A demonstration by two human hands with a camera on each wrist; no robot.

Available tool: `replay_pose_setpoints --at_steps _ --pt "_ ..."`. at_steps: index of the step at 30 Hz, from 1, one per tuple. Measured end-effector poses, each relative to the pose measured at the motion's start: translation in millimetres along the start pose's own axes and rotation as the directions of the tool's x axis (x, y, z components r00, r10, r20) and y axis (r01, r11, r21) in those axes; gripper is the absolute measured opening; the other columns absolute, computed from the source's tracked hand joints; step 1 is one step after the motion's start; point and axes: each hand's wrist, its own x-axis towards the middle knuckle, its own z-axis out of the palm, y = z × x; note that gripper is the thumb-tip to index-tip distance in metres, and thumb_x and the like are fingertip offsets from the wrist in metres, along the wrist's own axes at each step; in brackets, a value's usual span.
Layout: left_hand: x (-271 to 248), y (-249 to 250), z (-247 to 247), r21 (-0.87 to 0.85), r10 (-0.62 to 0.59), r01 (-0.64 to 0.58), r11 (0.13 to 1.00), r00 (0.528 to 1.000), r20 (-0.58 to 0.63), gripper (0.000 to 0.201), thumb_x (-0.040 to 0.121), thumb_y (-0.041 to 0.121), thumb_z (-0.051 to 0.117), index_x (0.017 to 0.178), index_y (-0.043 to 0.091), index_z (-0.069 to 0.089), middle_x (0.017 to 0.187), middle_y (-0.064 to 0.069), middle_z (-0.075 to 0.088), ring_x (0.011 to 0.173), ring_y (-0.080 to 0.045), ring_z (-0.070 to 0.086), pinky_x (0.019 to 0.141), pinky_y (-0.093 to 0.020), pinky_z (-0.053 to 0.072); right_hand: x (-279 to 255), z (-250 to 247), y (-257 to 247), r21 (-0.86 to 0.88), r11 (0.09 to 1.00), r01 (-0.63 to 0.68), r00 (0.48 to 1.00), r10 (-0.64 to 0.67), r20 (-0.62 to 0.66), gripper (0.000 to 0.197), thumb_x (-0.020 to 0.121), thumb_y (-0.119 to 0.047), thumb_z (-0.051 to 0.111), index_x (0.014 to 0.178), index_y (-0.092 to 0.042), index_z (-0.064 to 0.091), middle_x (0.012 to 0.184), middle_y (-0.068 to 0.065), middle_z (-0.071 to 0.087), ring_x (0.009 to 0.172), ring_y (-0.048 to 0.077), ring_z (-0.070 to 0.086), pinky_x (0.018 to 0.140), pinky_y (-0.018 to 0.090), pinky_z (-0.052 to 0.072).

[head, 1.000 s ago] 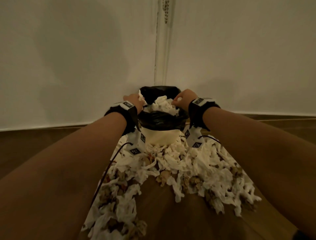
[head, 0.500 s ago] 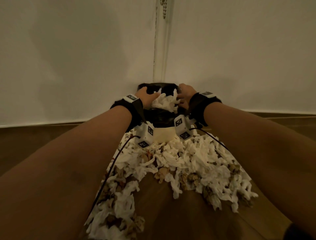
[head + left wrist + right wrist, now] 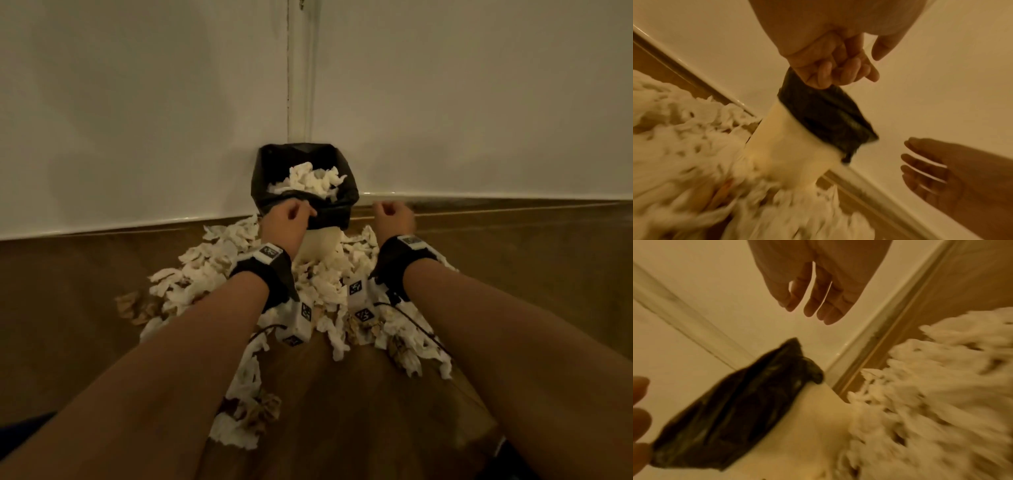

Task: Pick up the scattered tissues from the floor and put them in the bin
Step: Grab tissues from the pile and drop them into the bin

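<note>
No tissue is held: the left hand [image 3: 289, 219] is loosely curled against the bin [image 3: 305, 192] liner, the right hand [image 3: 394, 216] relaxed beside it. The tissues [image 3: 318, 284] are heaped on the floor around the nearly full bin, so later handfuls could be spilled back out.

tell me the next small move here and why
Probably lower both hands to the tissues on the floor and scoop up a bunch. The right hand is open and holds nothing, the left hand is at the bin rim and seems empty too, and a big pile still surrounds the bin.
</note>
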Motion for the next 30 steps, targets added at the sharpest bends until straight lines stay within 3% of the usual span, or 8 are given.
replay_pose_setpoints --at_steps 3,7,10,13,18,20,26,30 --pt "-33 -31 22 0.162 -0.047 0.024 0.987 0.989 0.139 0.033 0.092 0.031 0.047 0.062 0.031 0.06 0.06 0.007 0.058 0.059 -0.016 0.055 0.059 -0.029 0.044 -27 -7 47 -0.074 0.991 -0.114 0.993 0.116 0.017 0.029 0.093 -0.033 0.052 0.106 -0.01 0.064 0.104 0.01 0.066 0.096 0.024 0.059 0.083 0.029 0.045" --pt "-69 -69 43 0.43 -0.122 -0.023 0.903 0.945 0.305 0.023 0.093 0.037 0.047 0.086 0.021 0.063 0.083 0.0 0.065 0.071 -0.015 0.056 0.067 -0.028 0.042 -61 -5 105 -0.145 0.958 -0.249 0.965 0.257 0.042 0.025 0.091 -0.031 0.054 0.103 -0.012 0.065 0.103 0.011 0.067 0.091 0.025 0.06 0.075 0.028 0.045" --pt "-92 -88 57 0.565 -0.199 -0.103 0.819 0.871 0.448 0.017 0.093 0.027 0.049 0.103 0.022 0.061 0.102 -0.001 0.063 0.083 -0.015 0.055 0.073 -0.027 0.044 -80 -3 137 -0.232 0.923 -0.308 0.946 0.323 0.027 0.023 0.091 -0.032 0.053 0.1 -0.014 0.064 0.101 0.01 0.066 0.08 0.021 0.055 0.068 0.027 0.04" --pt "-108 -101 72 0.668 -0.277 -0.259 0.698 0.762 0.585 0.032 0.092 0.012 0.048 0.123 0.02 0.054 0.131 -0.008 0.045 0.118 -0.027 0.046 0.092 -0.037 0.047 -92 -3 157 -0.342 0.888 -0.309 0.941 0.338 0.028 0.023 0.092 -0.03 0.051 0.102 -0.014 0.063 0.102 0.009 0.066 0.081 0.022 0.057 0.066 0.028 0.042" --pt "-135 -117 91 0.721 -0.362 -0.359 0.593 0.681 0.636 0.041 0.095 0.019 0.044 0.135 0.03 0.04 0.152 -0.007 0.009 0.137 -0.039 0.018 0.105 -0.047 0.034 -94 -5 173 -0.462 0.864 -0.199 0.961 0.266 0.082 0.023 0.092 -0.024 0.052 0.107 -0.011 0.063 0.106 0.013 0.062 0.098 0.029 0.059 0.083 0.042 0.052" --pt "-142 -127 93 0.738 -0.417 -0.362 0.57 0.647 0.639 0.042 0.095 0.023 0.045 0.136 0.027 0.039 0.152 -0.007 0.01 0.137 -0.037 0.016 0.106 -0.047 0.032 -92 -5 174 -0.477 0.862 -0.17 0.964 0.247 0.102 0.025 0.092 -0.024 0.05 0.11 -0.01 0.062 0.109 0.014 0.061 0.102 0.031 0.057 0.086 0.042 0.051" --pt "-126 -137 83 0.809 -0.576 -0.198 0.553 0.611 0.543 0.036 0.1 0.021 0.034 0.13 0.007 0.046 0.133 -0.015 0.046 0.117 -0.031 0.05 0.095 -0.038 0.042 -90 -4 172 -0.569 0.818 0.081 0.961 0.087 0.261 0.025 0.091 -0.026 0.051 0.11 -0.014 0.061 0.115 0.009 0.052 0.111 0.029 0.047 0.093 0.039 0.044" --pt "-124 -146 71 0.68 -0.431 -0.029 0.733 0.754 0.496 0.048 0.092 0.002 0.046 0.137 0.017 0.036 0.143 -0.01 0.031 0.116 -0.031 0.05 0.088 -0.035 0.044 -99 1 169 -0.69 0.679 0.252 0.918 0.057 0.392 0.046 0.086 -0.045 0.055 0.124 -0.019 0.05 0.126 0.008 0.04 0.118 0.032 0.035 0.1 0.04 0.036"
